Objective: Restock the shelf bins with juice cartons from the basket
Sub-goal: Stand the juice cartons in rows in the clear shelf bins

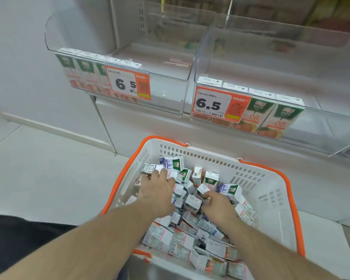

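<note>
While both hands dig in basket (271, 190): left hand (158, 188) grips carton (151, 168) at far-left, long axis left-right; right hand (216, 203) pinches small carton (202, 188) mid-pile; bins (210, 47) farther up.

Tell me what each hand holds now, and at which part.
The left hand grips a lying carton in the basket across its long side. The right hand pinches a small carton at its near end.

Clear glossy plastic bins (190, 63) — matt white perforated plastic basket (271, 190) — printed paperboard cartons (192, 203).
</note>
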